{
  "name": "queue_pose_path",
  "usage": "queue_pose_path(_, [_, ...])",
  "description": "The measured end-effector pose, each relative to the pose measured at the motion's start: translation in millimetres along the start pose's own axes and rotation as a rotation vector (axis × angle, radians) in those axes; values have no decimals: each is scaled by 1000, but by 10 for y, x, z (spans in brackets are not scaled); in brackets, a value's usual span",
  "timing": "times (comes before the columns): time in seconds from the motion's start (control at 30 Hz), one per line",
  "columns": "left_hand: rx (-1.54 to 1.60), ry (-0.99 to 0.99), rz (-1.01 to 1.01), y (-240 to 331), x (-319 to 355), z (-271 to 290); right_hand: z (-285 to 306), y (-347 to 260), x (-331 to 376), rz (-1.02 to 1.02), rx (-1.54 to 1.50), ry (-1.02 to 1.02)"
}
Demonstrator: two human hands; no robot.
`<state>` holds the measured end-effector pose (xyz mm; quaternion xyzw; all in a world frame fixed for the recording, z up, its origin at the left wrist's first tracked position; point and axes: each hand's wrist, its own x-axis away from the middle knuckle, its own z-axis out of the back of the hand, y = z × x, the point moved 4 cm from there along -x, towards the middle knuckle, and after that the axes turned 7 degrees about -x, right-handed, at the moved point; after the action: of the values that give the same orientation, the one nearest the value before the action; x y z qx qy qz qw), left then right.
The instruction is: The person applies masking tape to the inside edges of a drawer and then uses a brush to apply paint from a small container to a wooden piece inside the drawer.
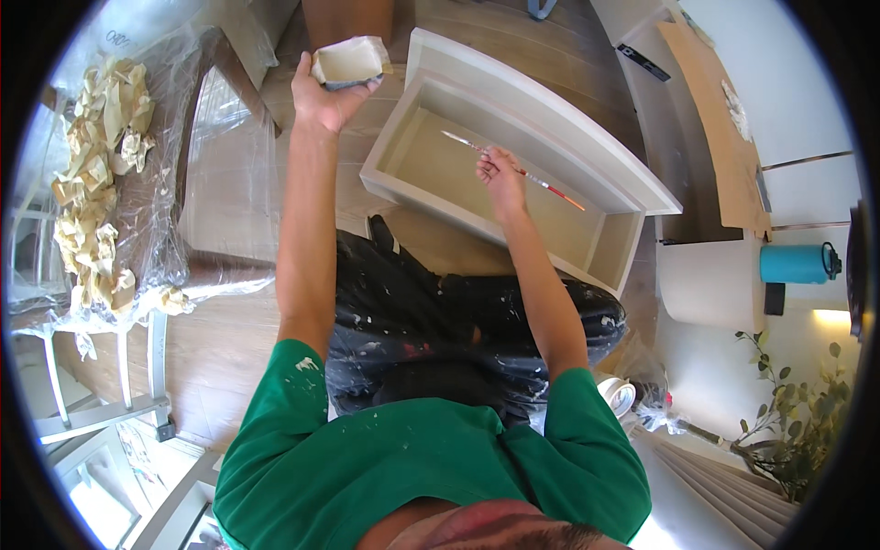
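Note:
My left hand (pixel 321 105) is closed around a small open-topped tub (pixel 351 64), pale inside with ragged edges, held out at the far left. Between the fingers of my right hand (pixel 501 172) is a thin artist's paintbrush (pixel 553 190) with a red and white handle. Its pale tip points up and left, over a cream drawer (pixel 541 103) that sits in front of my legs. Whether the tip touches the drawer's inner wall, I cannot tell. The drawer lies at a slant, its curved front panel on the far side.
Crumpled tan paper (pixel 96 183) lies on plastic-wrapped furniture (pixel 170 119) at left, above a white ladder-like frame (pixel 124 367). On the right are a cardboard sheet (pixel 720 119), a teal bottle (pixel 793 264), a leafy plant (pixel 797 412) and a tape roll (pixel 618 396).

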<state>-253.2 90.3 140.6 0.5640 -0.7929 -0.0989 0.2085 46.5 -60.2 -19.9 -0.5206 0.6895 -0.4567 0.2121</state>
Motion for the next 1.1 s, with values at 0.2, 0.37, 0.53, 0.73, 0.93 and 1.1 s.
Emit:
queue_pose_path(0.2, [88, 130, -16, 31, 31, 415, -341, 338, -513, -42, 138, -93])
queue_pose_path(0.37, [111, 119, -73, 96, 81, 265, -384, 525, -933, 140, 361, -97])
queue_pose_path(0.53, [111, 160, -109, 165, 58, 328, -508, 609, -1129, 419, 679, -188])
queue_pose_path(0.73, [121, 155, -140, 269, 57, 406, -616, 561, -1180, 591, 762, -239])
queue_pose_path(0.93, [124, 155, -129, 232, 51, 393, -535, 683, -1152, 629, 859, -244])
queue_pose_path(1.1, [83, 149, -115, 208, 19, 419, -524, 750, -1148, 680, 948, -264])
